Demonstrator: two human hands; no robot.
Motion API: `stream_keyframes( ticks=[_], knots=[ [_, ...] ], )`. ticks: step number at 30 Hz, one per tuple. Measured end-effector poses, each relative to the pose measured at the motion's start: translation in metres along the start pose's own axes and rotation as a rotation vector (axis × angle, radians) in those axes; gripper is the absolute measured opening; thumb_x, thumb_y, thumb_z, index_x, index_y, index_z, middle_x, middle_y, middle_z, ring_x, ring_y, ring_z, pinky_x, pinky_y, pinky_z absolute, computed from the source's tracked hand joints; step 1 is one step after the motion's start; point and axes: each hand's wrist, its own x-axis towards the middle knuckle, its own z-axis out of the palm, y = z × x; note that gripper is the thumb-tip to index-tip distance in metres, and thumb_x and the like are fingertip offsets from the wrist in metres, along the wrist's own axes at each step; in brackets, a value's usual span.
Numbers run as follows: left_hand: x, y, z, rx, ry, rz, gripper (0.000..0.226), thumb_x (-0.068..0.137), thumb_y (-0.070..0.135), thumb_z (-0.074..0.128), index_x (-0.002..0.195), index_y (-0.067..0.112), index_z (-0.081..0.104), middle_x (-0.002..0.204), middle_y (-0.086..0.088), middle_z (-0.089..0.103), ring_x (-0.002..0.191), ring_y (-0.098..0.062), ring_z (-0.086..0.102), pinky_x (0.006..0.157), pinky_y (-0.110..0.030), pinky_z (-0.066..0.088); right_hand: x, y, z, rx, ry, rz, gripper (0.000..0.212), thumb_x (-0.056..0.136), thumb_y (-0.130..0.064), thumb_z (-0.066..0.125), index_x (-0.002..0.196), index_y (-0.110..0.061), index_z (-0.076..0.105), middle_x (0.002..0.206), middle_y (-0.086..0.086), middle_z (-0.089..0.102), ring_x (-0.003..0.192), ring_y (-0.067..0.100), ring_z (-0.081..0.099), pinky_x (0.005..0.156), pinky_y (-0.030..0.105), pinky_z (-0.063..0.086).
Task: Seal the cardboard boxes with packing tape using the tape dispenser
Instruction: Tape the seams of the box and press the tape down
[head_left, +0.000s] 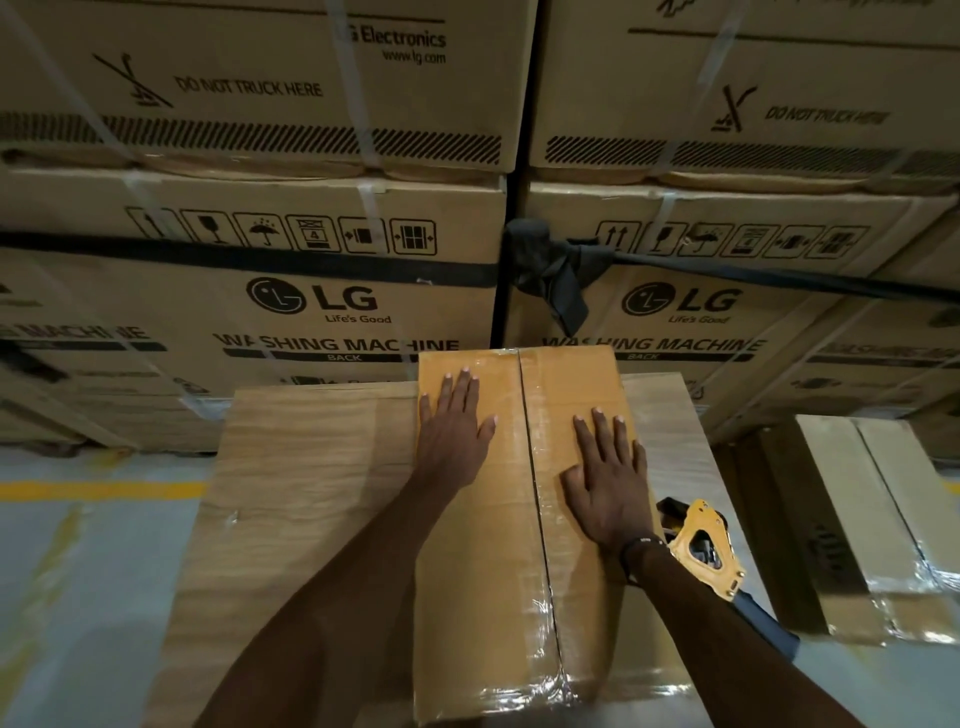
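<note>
So the left hand (452, 421) lies flat, fingers straight, on the left flap of the cardboard box (519, 597) sitting on the wooden counter (311, 493). Clear tape (543, 519) covers the centre seam. Right hand (608, 488) presses flat too, holding nothing. Yellow tape dispenser (709, 551) sits just beside the box, right of that wrist.

The long brown cardboard box (498, 545) lies on the wood-grain worktop (311, 493); the yellow tape dispenser (704, 545) rests just right of it, with stacked printed cartons (260, 291) behind.
</note>
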Motion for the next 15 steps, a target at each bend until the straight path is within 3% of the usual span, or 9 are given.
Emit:
stream_keyframes(
  ticks=[10, 15],
  knots=[
    [-0.114, -0.017, 0.022, -0.203, 0.119, -0.098, 0.072, 0.105, 0.055, 0.028, 0.165, 0.019, 0.012, 0.173, 0.002, 0.004, 0.159, -0.021, 0.001, 0.124, -0.048, 0.02, -0.03, 0.008, -0.009, 0.12, 0.05, 0.021, 0.07, 0.102, -0.068, 0.022, 0.163, -0.034, 0.022, 0.173, -0.005, 0.011, 0.16, 0.02, 0.005, 0.127, 0.056, 0.016],
    [-0.159, -0.014, 0.028, -0.432, 0.159, -0.135, 0.074, 0.105, 0.048, 0.041, 0.164, 0.011, 0.015, 0.173, 0.0, 0.003, 0.159, -0.025, 0.008, 0.125, -0.045, 0.026, -0.064, -0.001, -0.01, 0.166, 0.102, 0.126, 0.072, 0.099, -0.071, 0.036, 0.159, -0.033, 0.031, 0.172, 0.003, 0.016, 0.157, 0.029, 0.019, 0.117, 0.057, 0.033]
  ],
)
